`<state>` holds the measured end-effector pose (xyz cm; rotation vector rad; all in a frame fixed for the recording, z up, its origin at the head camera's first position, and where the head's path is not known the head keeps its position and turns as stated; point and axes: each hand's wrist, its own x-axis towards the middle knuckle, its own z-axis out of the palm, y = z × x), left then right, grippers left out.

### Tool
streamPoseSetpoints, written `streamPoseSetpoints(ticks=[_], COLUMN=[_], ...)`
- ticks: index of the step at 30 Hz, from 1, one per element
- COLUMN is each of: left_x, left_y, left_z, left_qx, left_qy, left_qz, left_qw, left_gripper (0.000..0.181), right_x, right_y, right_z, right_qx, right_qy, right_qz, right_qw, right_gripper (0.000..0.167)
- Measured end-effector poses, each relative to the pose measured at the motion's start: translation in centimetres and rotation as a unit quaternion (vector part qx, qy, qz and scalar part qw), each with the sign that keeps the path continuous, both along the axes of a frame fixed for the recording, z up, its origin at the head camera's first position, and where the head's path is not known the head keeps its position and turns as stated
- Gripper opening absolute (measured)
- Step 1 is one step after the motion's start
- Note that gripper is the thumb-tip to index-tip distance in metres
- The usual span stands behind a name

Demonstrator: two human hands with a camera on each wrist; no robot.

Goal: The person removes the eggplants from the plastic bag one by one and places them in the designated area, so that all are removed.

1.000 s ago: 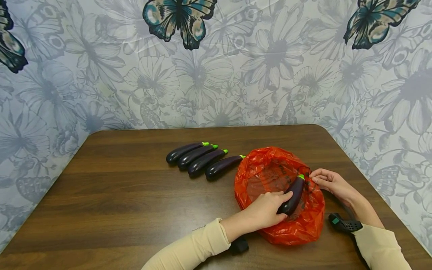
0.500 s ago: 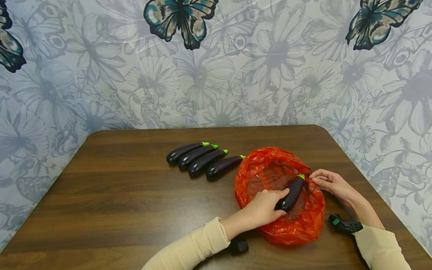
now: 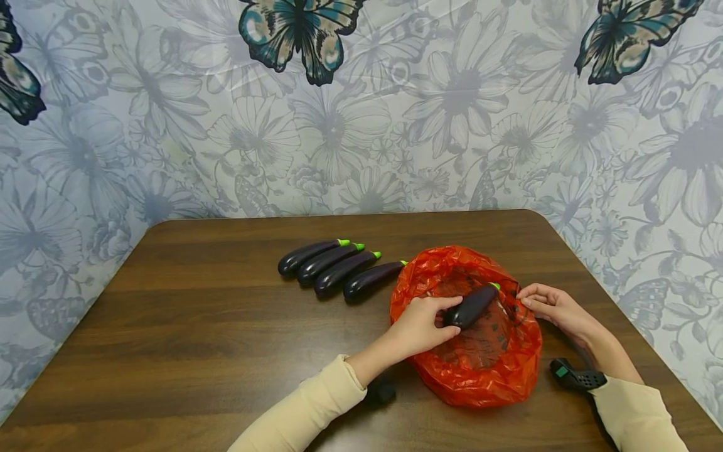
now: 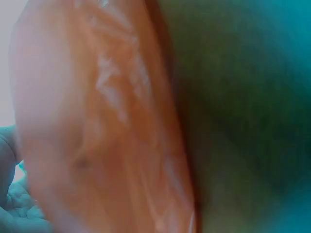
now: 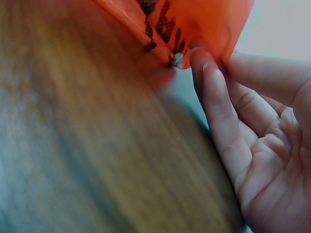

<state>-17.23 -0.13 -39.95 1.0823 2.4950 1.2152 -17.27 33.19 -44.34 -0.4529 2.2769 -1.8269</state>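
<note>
An orange-red plastic bag (image 3: 486, 384) stands with its mouth spread wide on the right part of the table. Over its opening, my left hand (image 3: 419, 326) grips an eggplant (image 3: 474, 306) by its rounded end, thumb on the near side and fingers on the far side. The green stem end points up and right. At the bag's right edge, my right hand (image 3: 556, 307) pinches the rim between thumb and fingers; the right wrist view shows the same hand (image 5: 262, 126) on the printed plastic. Bag plastic (image 4: 107, 116) covers much of the blurred left wrist view.
Several eggplants (image 3: 344, 274) lie side by side left of the bag, the nearest one's stem close to the bag's rim. A brown wooden table (image 3: 186, 326) lies beneath, with a patterned wall covering (image 3: 339, 138) behind it. A black wrist device (image 3: 576, 375) sits at my right wrist.
My left hand has moved left and slightly away from me with the eggplant, which is now tilted more sideways. My right hand has stayed on the bag's rim.
</note>
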Motion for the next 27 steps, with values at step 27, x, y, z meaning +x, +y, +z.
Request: streamPoseSetpoints(ticks=[27], left_x=[-6.0], left_y=[-14.6], left_z=[2.9], left_qx=[0.215], left_qy=[-0.21], left_qz=[0.05], left_qw=[0.9524], left_gripper=[0.047], right_x=[0.1], right_y=[0.1], right_z=[0.0], right_qx=[0.018], right_qy=[-0.007], right_qz=[-0.018], right_qw=[0.9997], right_gripper=[0.015])
